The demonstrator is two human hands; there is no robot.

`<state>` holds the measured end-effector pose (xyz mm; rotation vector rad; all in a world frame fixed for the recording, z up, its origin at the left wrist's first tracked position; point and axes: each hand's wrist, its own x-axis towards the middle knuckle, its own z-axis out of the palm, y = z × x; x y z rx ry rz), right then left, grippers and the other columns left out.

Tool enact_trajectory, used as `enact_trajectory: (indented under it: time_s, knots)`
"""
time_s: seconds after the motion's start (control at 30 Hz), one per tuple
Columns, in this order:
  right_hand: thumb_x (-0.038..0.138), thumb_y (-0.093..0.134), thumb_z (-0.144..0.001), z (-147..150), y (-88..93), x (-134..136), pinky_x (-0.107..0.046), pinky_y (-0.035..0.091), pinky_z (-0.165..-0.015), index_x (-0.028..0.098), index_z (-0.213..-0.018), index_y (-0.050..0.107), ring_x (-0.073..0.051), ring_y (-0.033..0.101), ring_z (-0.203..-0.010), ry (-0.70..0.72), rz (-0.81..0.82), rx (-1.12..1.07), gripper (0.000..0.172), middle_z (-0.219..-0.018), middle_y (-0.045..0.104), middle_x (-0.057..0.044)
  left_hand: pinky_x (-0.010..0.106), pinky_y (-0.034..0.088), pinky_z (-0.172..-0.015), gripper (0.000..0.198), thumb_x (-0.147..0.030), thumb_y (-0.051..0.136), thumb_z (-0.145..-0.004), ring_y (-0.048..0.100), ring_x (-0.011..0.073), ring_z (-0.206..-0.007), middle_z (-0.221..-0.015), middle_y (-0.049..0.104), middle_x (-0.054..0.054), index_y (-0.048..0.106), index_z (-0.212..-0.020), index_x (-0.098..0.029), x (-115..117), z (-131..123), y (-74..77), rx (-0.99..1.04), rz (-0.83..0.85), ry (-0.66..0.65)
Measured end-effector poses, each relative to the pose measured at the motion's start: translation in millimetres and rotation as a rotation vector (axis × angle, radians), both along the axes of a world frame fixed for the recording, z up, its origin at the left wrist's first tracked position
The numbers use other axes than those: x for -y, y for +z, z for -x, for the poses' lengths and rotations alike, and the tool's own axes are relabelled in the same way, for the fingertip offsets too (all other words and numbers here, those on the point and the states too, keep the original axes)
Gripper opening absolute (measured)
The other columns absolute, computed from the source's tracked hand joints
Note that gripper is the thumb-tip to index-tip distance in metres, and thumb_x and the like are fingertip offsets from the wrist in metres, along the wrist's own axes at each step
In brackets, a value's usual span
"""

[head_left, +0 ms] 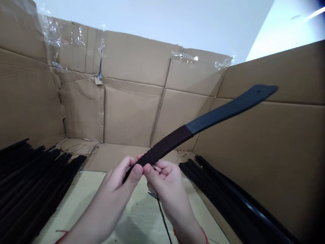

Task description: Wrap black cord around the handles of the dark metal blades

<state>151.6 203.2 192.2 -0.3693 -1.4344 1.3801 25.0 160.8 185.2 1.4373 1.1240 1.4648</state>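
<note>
Left hand (115,186) and right hand (166,184) pinch 1 curved strip (196,126), apparently cloth-sleeved.

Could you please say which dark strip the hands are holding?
The curved dark strip with a blue-grey end; the other dark strips lie at both sides.
</note>
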Motion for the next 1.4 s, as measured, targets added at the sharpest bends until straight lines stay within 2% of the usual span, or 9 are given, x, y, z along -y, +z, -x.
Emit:
enact_trajectory:
  time_s: [0.17, 0.33, 0.5, 0.63, 0.8, 0.97, 1.13, 1.33, 1.4]
  knots:
    - [0.032, 0.083, -0.068, -1, 3.9, 9, -0.018, 0.044, -0.050, 0.016, -0.081, 0.075, -0.010, 0.055, -0.058, 0.034, -0.010, -0.038, 0.022, -0.066, 0.063, -0.003, 0.017, 0.017, -0.043, 0.046, -0.064, 0.054, -0.084, 0.022, 0.0055, -0.048, -0.058, 0.034, -0.006, 0.048, -0.090, -0.019, 0, 6, -0.7, 0.360, 0.304, -0.580]
    - [0.037, 0.080, -0.072, -2, 2.9, 4, -0.016, 0.031, -0.038, 0.014, -0.081, 0.072, -0.005, 0.042, -0.043, -0.083, -0.028, -0.051, 0.026, -0.059, 0.058, 0.000, 0.017, 0.027, -0.050, 0.045, -0.060, 0.052, -0.087, 0.035, 0.0074, -0.058, -0.064, 0.041, -0.002, 0.050, -0.078, -0.016, 4, -4, -3.5, 0.018, 0.032, -0.151]
    - [0.042, 0.071, -0.081, -5, 3.0, 1, -0.017, 0.016, -0.036, 0.012, -0.077, 0.066, -0.003, 0.028, -0.038, -0.042, -0.069, 0.112, 0.031, -0.049, 0.049, 0.002, 0.020, 0.023, -0.041, 0.053, -0.069, 0.036, -0.089, 0.030, 0.0073, -0.042, -0.054, 0.042, -0.004, 0.050, -0.085, -0.018, 0, -5, -5.4, 0.183, 0.330, -0.429]
    - [0.046, 0.074, -0.076, 1, 0.3, -1, -0.019, 0.007, -0.037, 0.013, -0.071, 0.061, -0.003, 0.017, -0.041, -0.137, -0.063, 0.022, 0.035, -0.048, 0.032, 0.007, 0.019, 0.031, -0.048, 0.044, -0.062, 0.054, -0.085, 0.041, 0.0090, -0.053, -0.061, 0.049, -0.002, 0.049, -0.083, -0.018, -7, -6, -9.6, -0.014, 0.002, -0.017]
    - [0.044, 0.075, -0.076, 1, -2.6, -6, -0.018, 0.008, -0.037, 0.013, -0.083, 0.068, -0.003, 0.014, -0.040, 0.035, -0.012, 0.059, 0.033, -0.046, 0.029, 0.009, 0.018, 0.015, -0.034, 0.055, -0.074, 0.034, -0.085, 0.017, 0.0056, -0.036, -0.048, 0.029, -0.009, 0.043, -0.078, -0.020, -5, -1, -4.6, 0.298, 0.289, -0.509]
    - [0.040, 0.076, -0.074, 3, -4.1, -13, -0.018, 0.008, -0.037, 0.013, -0.080, 0.066, -0.002, 0.018, -0.040, -0.063, -0.005, 0.008, 0.029, -0.054, 0.047, 0.004, 0.015, 0.029, -0.044, 0.044, -0.061, 0.054, -0.086, 0.036, 0.0055, -0.047, -0.056, 0.041, -0.005, 0.048, -0.080, -0.017, -5, -7, -7.5, 0.131, 0.049, -0.096]
    - [0.042, 0.068, -0.083, 0, 0.0, -5, -0.016, 0.014, -0.036, 0.013, -0.063, 0.054, -0.002, 0.024, -0.038, -0.078, -0.062, 0.073, 0.038, -0.049, 0.048, 0.003, 0.017, 0.025, -0.037, 0.052, -0.066, 0.029, -0.092, 0.022, 0.0053, -0.038, -0.048, 0.032, -0.008, 0.047, -0.081, -0.018, -13, -9, -11.7, 0.466, 0.334, -0.503]
    - [0.044, 0.072, -0.078, 5, 1.5, 1, -0.018, 0.014, -0.035, 0.015, -0.068, 0.061, -0.003, 0.016, -0.038, -0.082, -0.092, 0.016, 0.032, -0.045, 0.032, 0.008, 0.015, 0.031, -0.043, 0.048, -0.065, 0.053, -0.084, 0.038, 0.0053, -0.046, -0.056, 0.045, -0.005, 0.045, -0.079, -0.017, -16, -3, -8.2, 0.173, 0.098, -0.126]
    - [0.044, 0.075, -0.076, 2, 0.8, 2, -0.018, 0.014, -0.035, 0.014, -0.083, 0.069, -0.003, 0.019, -0.039, 0.005, -0.066, 0.043, 0.032, -0.047, 0.036, 0.007, 0.016, 0.023, -0.037, 0.052, -0.070, 0.044, -0.085, 0.028, 0.0049, -0.040, -0.050, 0.037, -0.007, 0.044, -0.077, -0.018, -12, -2, -8.6, 0.217, 0.197, -0.195]
